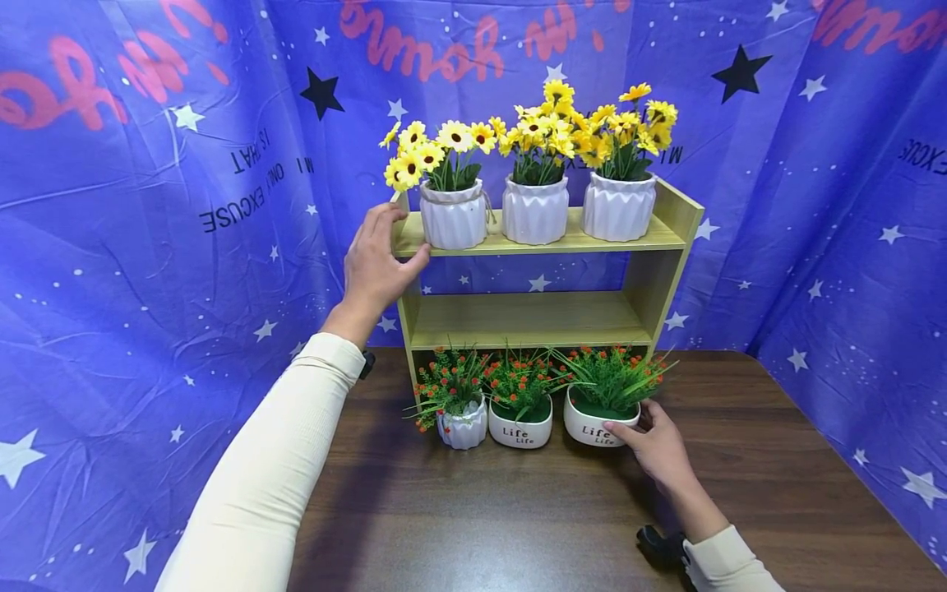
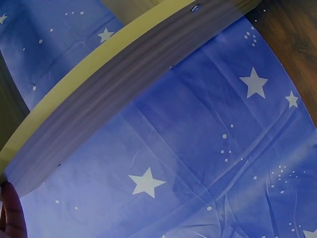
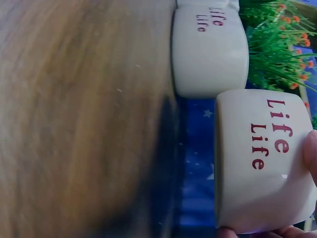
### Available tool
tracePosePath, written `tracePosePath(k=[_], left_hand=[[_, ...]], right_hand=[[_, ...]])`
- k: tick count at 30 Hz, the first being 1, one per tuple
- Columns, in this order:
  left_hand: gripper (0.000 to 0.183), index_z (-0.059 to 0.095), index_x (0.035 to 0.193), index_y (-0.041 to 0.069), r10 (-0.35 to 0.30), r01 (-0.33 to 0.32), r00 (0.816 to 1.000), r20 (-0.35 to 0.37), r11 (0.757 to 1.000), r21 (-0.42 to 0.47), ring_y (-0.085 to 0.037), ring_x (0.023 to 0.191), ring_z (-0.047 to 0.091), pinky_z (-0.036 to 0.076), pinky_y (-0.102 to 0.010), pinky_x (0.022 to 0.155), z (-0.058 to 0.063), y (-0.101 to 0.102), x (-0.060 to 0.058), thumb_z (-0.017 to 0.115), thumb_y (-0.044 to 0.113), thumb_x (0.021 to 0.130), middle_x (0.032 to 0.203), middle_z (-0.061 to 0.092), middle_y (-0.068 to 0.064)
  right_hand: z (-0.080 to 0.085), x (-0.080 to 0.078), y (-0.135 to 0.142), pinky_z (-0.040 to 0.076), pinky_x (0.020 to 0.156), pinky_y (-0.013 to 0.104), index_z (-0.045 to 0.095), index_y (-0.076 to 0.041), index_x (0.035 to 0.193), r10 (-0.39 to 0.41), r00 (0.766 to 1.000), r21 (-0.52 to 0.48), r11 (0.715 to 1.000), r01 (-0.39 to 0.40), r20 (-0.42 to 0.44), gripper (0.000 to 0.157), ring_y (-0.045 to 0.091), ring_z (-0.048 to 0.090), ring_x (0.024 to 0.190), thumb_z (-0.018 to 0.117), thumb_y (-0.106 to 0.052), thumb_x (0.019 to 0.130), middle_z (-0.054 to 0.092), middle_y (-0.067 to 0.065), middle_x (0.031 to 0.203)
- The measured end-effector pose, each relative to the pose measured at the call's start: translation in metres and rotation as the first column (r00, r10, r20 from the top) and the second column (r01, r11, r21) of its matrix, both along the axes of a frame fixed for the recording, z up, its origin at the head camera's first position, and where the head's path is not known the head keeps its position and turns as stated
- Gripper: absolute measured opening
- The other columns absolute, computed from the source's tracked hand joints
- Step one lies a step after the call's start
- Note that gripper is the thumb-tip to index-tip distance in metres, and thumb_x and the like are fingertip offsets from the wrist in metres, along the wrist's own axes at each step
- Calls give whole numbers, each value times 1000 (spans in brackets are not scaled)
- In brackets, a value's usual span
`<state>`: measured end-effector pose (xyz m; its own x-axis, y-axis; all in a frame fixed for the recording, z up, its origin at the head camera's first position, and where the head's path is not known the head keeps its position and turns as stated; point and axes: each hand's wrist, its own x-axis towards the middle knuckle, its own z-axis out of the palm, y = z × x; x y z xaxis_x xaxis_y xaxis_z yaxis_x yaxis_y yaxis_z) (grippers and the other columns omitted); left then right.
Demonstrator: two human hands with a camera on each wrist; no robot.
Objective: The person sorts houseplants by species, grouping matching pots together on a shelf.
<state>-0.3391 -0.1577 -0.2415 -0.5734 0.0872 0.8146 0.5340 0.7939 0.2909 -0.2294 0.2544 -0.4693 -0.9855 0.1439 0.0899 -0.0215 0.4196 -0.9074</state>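
Observation:
My left hand (image 1: pixel 377 263) grips the upper left side of a light wooden two-tier shelf (image 1: pixel 528 319), thumb near the front edge of its top board. The left wrist view catches a finger (image 2: pixel 14 213) against the side panel (image 2: pixel 99 89). My right hand (image 1: pixel 662 448) holds a white oval "Life" pot (image 1: pixel 592 429) of green grass and small orange-red flowers, thumb on the front. From the right wrist view, this pot (image 3: pixel 262 168) appears raised off the table. Left of it stand a similar "Life" pot (image 1: pixel 520 432) and a ribbed white pot (image 1: pixel 464 429).
On the top board stand three ribbed white pots, left (image 1: pixel 453 218), middle (image 1: pixel 536 214) and right (image 1: pixel 618 210), with yellow flowers. The shelf stands on a dark wooden table (image 1: pixel 473 518). Blue star-patterned cloth (image 1: pixel 222 279) surrounds the table at the back and sides.

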Motion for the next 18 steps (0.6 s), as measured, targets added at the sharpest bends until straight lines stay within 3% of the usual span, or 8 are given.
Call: tracePosePath(k=[4, 14, 18], left_hand=[[55, 56, 127, 8, 2, -2, 1000, -8, 1000, 1, -29, 124, 52, 49, -51, 90, -1, 0, -1, 73, 37, 83, 140, 50, -6], [56, 57, 127, 7, -1, 1, 1000, -8, 1000, 3, -29, 124, 52, 48, -50, 93, 0, 0, 0, 73, 37, 83, 139, 51, -7], [57, 57, 127, 7, 1, -1, 1000, 4, 1000, 4, -28, 126, 51, 47, -49, 95, 1, 1, 1, 72, 38, 82, 140, 51, -6]], right_hand=[[10, 7, 4, 45, 83, 14, 37, 3, 146, 1, 999, 33, 999, 0, -39, 83, 38, 52, 125, 78, -36, 86, 51, 30, 138], [37, 24, 5, 44, 80, 8, 43, 1, 143, 5, 993, 54, 999, 2, -117, 72, 37, 52, 124, 77, -32, 88, 54, 28, 135], [47, 27, 6, 46, 78, 9, 46, 0, 141, -3, 988, 61, 998, 13, -156, 69, 23, 57, 117, 77, -30, 88, 56, 26, 133]])
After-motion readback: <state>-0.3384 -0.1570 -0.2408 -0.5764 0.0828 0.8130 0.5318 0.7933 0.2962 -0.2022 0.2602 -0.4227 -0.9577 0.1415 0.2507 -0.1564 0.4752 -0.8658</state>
